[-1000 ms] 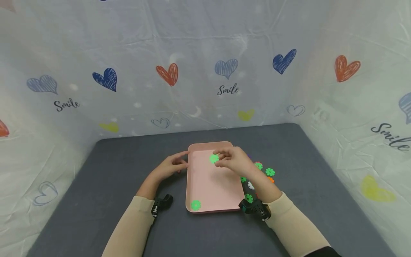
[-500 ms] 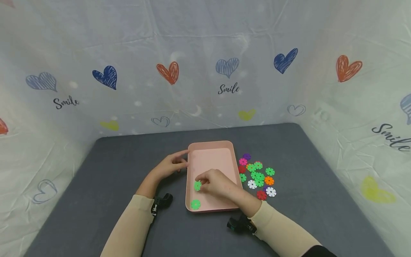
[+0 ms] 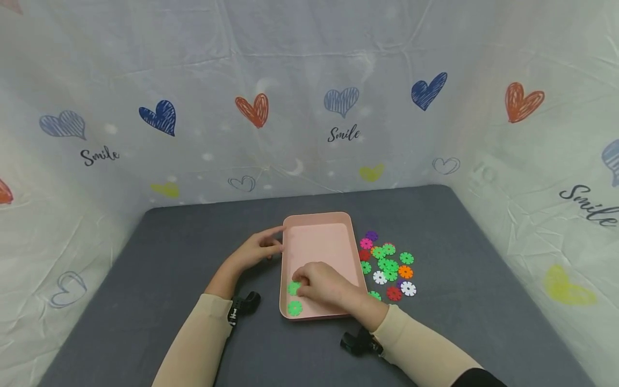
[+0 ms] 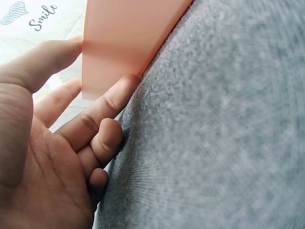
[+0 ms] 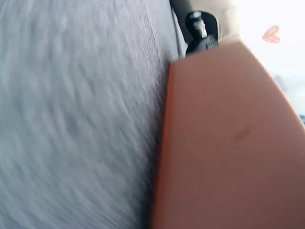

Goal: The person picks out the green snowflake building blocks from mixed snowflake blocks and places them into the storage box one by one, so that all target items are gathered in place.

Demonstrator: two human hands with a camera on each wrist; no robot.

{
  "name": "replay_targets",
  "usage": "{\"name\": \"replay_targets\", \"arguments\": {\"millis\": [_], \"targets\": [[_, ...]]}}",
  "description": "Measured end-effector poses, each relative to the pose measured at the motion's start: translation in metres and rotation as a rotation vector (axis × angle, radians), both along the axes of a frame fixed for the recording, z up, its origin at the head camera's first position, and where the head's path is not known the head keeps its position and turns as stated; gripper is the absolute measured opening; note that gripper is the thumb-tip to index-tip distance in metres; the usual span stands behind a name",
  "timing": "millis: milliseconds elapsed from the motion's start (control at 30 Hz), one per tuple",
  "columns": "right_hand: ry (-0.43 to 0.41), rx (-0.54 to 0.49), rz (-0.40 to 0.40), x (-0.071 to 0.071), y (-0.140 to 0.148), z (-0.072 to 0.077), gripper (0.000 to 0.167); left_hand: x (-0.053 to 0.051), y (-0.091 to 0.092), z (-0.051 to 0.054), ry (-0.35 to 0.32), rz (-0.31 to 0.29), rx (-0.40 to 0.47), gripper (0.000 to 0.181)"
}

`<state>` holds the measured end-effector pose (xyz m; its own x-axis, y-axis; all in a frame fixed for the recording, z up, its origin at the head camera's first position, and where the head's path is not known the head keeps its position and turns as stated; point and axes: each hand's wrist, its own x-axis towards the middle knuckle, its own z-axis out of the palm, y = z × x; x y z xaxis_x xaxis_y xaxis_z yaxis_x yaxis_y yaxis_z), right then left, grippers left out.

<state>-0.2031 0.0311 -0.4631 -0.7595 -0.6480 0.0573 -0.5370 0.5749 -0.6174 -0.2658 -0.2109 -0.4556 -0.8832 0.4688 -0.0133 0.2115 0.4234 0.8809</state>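
Right hand (image 3: 323, 284), fingers tight on green disc (image 3: 292, 289) towards tray (image 3: 319, 236) near-left corner; left hand (image 3: 251, 251), fingers apart, against left edge.

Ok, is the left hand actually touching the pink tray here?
Touching. The left wrist view shows the left hand with one fingertip against the outer wall of the pink tray and another meeting its rim.
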Motion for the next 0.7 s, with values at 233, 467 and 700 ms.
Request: {"name": "replay_targets", "arguments": {"millis": [233, 467, 700], "targets": [[0.001, -0.094, -0.008, -0.015, 0.034, 0.035, 0.026, -0.015, -0.005, -0.025, 0.007, 0.036, -0.022, 0.064], [-0.105, -0.07, -0.191, -0.044, 0.101, 0.054, 0.03, -0.014, -0.005, -0.026, 0.006, 0.05, -0.005, 0.065], [-0.154, 0.045, -0.274, -0.06, 0.141, 0.052, 0.019, -0.015, -0.006, -0.027, 0.006, 0.044, 0.002, 0.065]]}}
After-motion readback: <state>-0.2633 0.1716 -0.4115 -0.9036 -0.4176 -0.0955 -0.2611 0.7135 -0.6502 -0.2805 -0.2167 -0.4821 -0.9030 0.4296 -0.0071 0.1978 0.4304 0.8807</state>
